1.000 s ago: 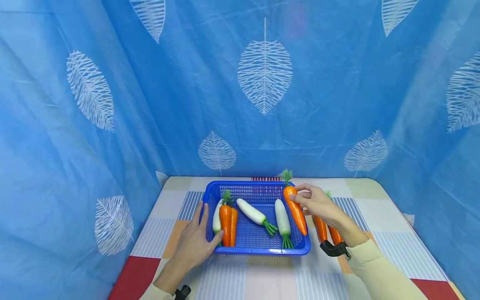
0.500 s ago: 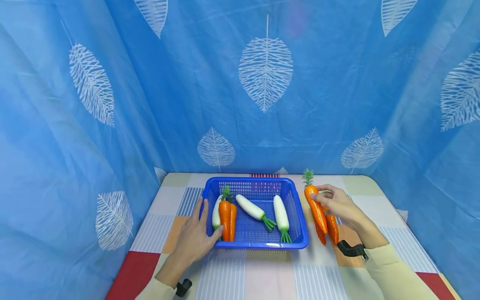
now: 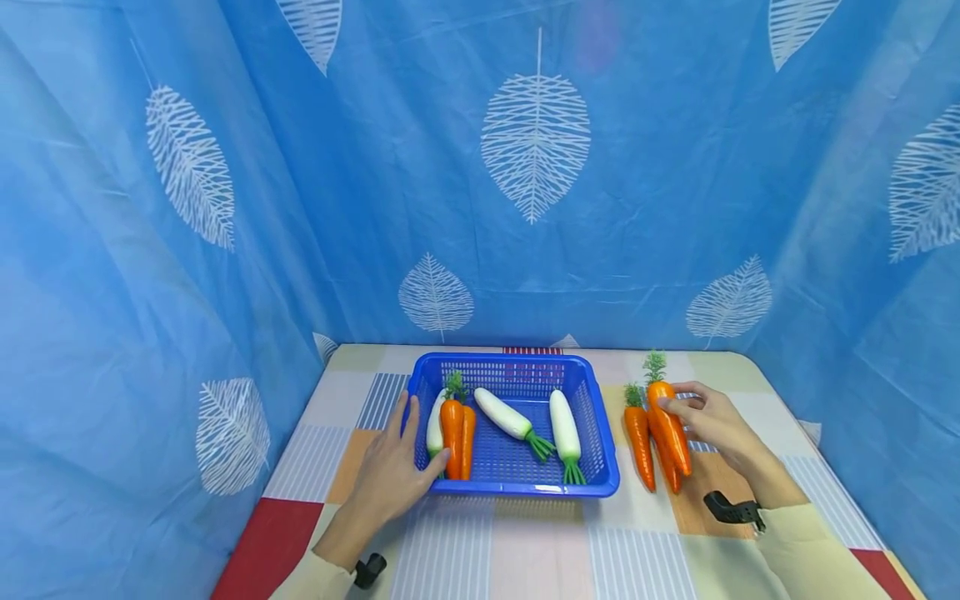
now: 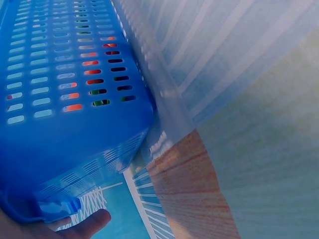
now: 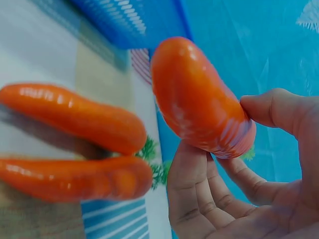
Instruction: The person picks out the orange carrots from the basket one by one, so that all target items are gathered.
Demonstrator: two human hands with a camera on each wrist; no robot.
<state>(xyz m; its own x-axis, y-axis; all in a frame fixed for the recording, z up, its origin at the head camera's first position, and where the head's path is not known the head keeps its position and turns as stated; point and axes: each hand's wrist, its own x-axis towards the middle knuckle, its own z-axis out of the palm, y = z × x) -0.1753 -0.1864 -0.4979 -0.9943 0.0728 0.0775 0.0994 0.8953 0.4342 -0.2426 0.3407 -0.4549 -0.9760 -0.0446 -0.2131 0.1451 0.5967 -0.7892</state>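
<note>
My right hand (image 3: pixel 712 421) pinches an orange carrot (image 3: pixel 672 433) with a leafy green top between thumb and fingers. Seen from the right wrist, the held carrot (image 5: pixel 194 94) is raised above two others lying on the tablecloth. One of these, a carrot (image 3: pixel 639 446), lies to the left; the other carrot (image 3: pixel 667 471) is partly covered by the held one. My left hand (image 3: pixel 386 475), fingers spread and mostly straight, rests at the left rim of a blue plastic basket (image 3: pixel 517 490). A finger (image 4: pixel 94 222) reaches past that rim in the left wrist view.
Inside the basket lie two carrots (image 3: pixel 452 437) at the left and white radishes: one radish (image 3: pixel 435 429) beside the carrots, a slanted radish (image 3: pixel 501 412) mid-basket, another radish (image 3: pixel 564 421) at the right. A checked cloth (image 3: pixel 536 558) covers the table. Blue curtains (image 3: pixel 360 208) enclose it.
My right hand has carried the carrot out of the basket's right side, rightward over the two carrots on the cloth. The left hand has stayed at the basket's rim.
</note>
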